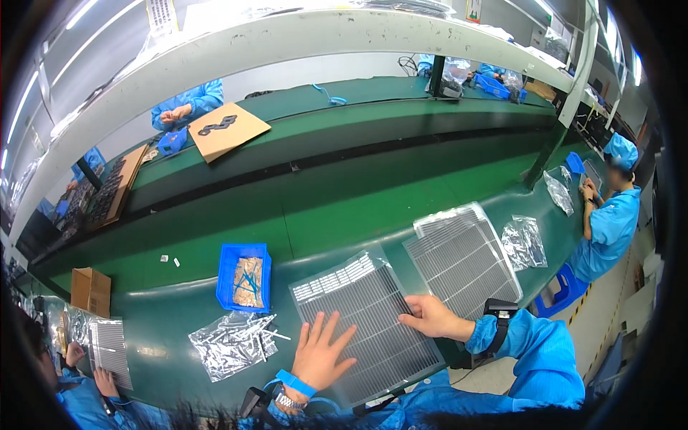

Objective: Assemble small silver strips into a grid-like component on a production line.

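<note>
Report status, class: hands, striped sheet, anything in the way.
Left hand spread over striped sheet. Right hand at its right edge, grip unclear. Bag of pieces left, off the sheet.

Green workbench (344, 208); long white shelf (322, 33); tube lights (82, 13)

On the workbench (161, 315), a sheet (373, 297) lies beneath the left hand (319, 364); right of this sheet, a sheet stack (459, 259), then a plastic bag (524, 244); left, a bag of strips (233, 350), a parts bin (226, 276) behind it, a cardboard box (90, 294) farther left.
</note>
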The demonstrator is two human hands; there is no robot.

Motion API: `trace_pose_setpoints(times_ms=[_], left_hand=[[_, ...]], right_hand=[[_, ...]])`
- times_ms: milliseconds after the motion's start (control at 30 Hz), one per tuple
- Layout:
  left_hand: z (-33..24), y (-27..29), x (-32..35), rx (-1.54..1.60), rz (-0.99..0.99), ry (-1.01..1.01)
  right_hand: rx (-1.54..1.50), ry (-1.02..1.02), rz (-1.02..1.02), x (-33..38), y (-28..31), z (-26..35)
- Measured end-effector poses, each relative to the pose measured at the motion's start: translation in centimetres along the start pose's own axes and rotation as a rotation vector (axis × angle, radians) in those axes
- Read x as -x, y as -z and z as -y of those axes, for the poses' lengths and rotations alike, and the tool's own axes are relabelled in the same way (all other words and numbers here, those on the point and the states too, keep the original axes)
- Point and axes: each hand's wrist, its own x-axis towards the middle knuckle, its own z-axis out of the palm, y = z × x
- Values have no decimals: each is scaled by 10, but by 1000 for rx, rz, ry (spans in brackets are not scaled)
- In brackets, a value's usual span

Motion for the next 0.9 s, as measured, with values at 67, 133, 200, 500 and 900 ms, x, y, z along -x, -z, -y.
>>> trace_pose_setpoints(times_ms=[67,133,200,500,900], left_hand=[[-4,1,4,12,8,24],[-14,7,7,-3,13,40],[-23,10,12,-14,40,-2],[-47,4,1,156,82,-185],[-35,6,22,205,179,-162]], right_hand=[[72,42,27,-7,9,6],[136,68,69,-12,25,34],[182,23,207,-19,44,80],[651,481,518,-101,84,99],[617,318,540,-149,28,76]])
